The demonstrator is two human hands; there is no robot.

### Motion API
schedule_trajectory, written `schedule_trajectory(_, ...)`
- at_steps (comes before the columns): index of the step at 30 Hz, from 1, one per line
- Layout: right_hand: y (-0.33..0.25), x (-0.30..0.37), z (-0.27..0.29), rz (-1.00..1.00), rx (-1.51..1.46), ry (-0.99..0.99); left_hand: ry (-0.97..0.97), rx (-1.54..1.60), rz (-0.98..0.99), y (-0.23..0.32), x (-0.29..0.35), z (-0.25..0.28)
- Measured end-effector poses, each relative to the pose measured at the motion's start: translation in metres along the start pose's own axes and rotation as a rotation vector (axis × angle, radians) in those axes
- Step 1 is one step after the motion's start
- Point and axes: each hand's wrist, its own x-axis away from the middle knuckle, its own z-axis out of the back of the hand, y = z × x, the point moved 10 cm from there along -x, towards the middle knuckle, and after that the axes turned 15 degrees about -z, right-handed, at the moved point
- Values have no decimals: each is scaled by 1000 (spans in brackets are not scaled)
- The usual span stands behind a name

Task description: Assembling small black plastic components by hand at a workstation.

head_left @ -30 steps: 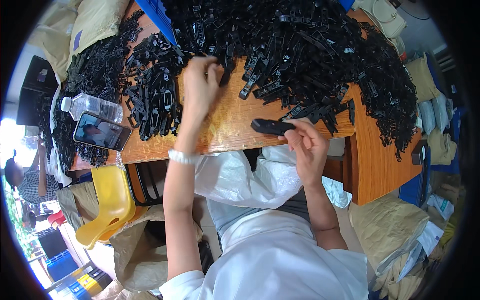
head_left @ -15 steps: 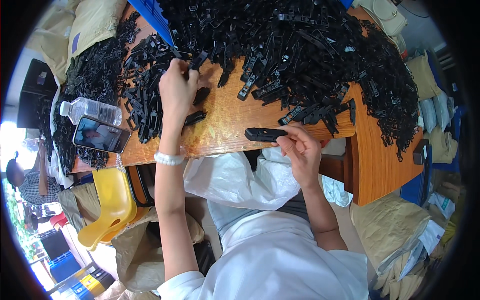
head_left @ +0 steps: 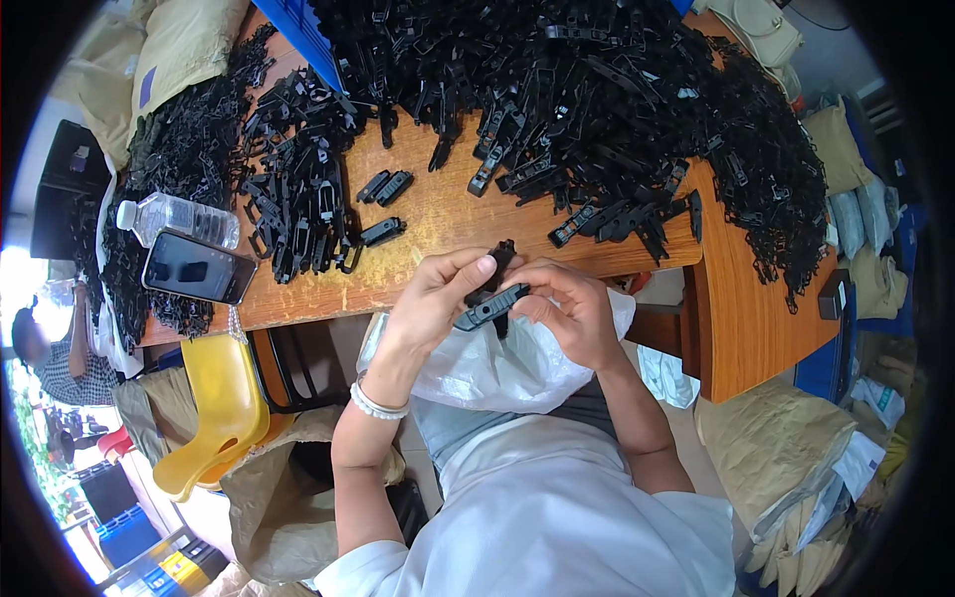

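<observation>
Both hands meet above my lap, just off the near edge of the wooden table (head_left: 428, 249). My left hand (head_left: 426, 303) pinches a narrow black plastic piece (head_left: 504, 254), held roughly upright between thumb and fingers. In my right hand (head_left: 575, 310) is a longer black plastic part (head_left: 491, 309), with a small round hole and a ridged edge. The two pieces cross close together; whether they are joined I cannot tell, as my fingers partly cover them. Several short black parts (head_left: 384, 187) lie on the wood, left of the hands.
A large heap of black plastic parts (head_left: 587, 109) covers the table's far side, beside a blue crate (head_left: 303, 40). At the left lie a clear bottle (head_left: 194, 221) and a phone (head_left: 199, 269). A white plastic bag (head_left: 487, 373) hangs over my lap; a yellow chair (head_left: 221, 408) stands at left.
My left hand has come back from the pile at the left with a black piece and now meets my right hand. The right hand has moved slightly left and lower, its part now tilted.
</observation>
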Motion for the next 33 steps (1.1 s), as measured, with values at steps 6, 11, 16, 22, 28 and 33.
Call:
schedule_trajectory(6, -10, 7, 8, 57, 209, 133, 4, -450, -13, 11, -1, 11)
schedule_trajectory(11, -8, 14, 17, 119, 123, 339, 25, -388, -160, 19, 5, 0)
schedule_trajectory(16, -16, 15, 24, 208, 243, 339, -33, -601, -288, 35, 18, -19)
schedule_trajectory(22, -32, 5, 17, 158, 260, 189, -181, -850, -481, 53, 21, -32)
schedule_trajectory(28, -25, 5, 20, 181, 394, 135, -164, -840, -496, 48, 23, -34)
schedule_trajectory(33, -16, 8, 23, 81, 230, 55, -281, -733, -392, 36, 26, -28)
